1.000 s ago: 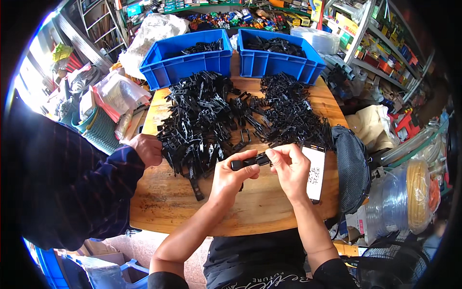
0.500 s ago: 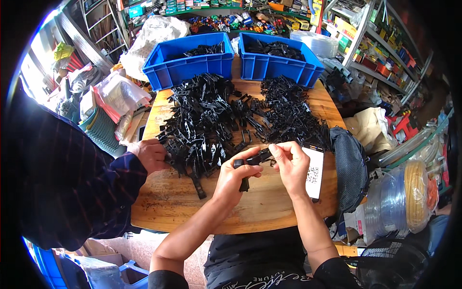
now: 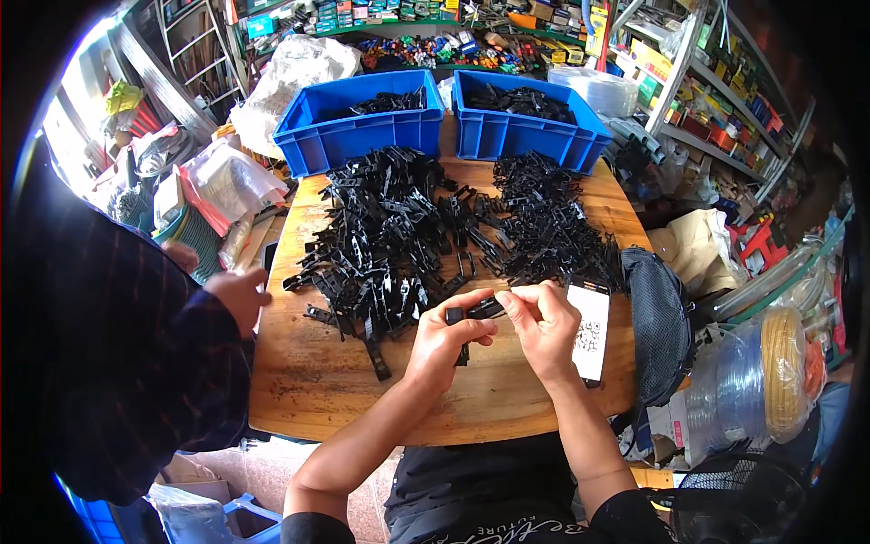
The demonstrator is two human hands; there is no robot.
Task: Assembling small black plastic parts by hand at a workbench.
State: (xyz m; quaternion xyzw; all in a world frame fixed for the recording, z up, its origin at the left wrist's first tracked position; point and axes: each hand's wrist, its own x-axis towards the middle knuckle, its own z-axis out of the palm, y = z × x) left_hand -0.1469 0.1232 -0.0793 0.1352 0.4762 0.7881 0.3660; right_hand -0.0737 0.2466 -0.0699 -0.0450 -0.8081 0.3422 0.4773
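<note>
Over the near middle of the wooden table (image 3: 362, 412), my left hand (image 3: 437, 344) is closed around a black plastic part (image 3: 482, 310). One dark end of it sticks out below my fingers. My right hand (image 3: 548, 328) pinches the part's far right end between thumb and fingertips; what exactly sits in the pinch is too small to make out. Ahead of my hands lies a large heap of black plastic pieces (image 3: 381, 236), and a second heap of smaller black pieces (image 3: 553, 222) spreads to its right. The two heaps meet in the middle.
Two blue bins, left (image 3: 362, 140) and right (image 3: 521, 138), hold more black pieces at the table's far edge. A phone (image 3: 591, 340) with a lit white screen lies beside my right hand, next to a black mesh bag (image 3: 657, 317). Another person's hand (image 3: 240, 299) is at the left edge.
The other person's hand has pulled back left from the heap, and a second hand of theirs shows behind it. My right hand has moved slightly left, closer to my left hand.
</note>
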